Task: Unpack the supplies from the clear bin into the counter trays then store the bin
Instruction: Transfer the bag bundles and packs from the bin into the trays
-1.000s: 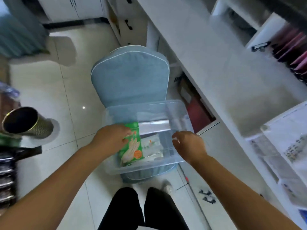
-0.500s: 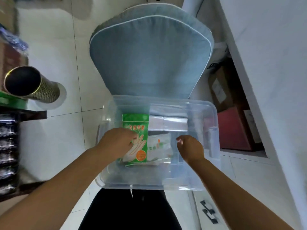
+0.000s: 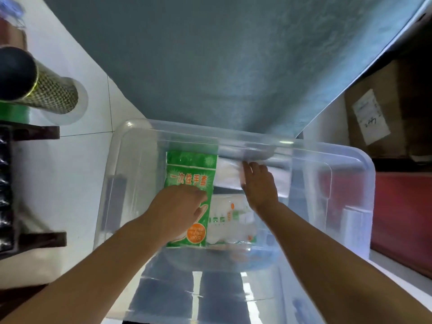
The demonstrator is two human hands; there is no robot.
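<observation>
Left hand (image 3: 180, 211) laid flat on green packet (image 3: 189, 183), grip not discernible. Right hand (image 3: 259, 183) spread on white packet (image 3: 230, 175). Green packet's long axis directed away from person. Both contained in clear bin (image 3: 350, 160), before blue cushion (image 3: 210, 66).

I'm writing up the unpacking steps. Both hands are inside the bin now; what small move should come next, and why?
Probably close the left hand on the green glove packet and lift it out of the clear bin: the hand already rests on it, and the right hand is on the white pack.

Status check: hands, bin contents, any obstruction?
Left hand flat on green glove packet, no clear grip. Right hand on white pack. Both inside clear bin. Nothing out yet, no obstruction.
</observation>
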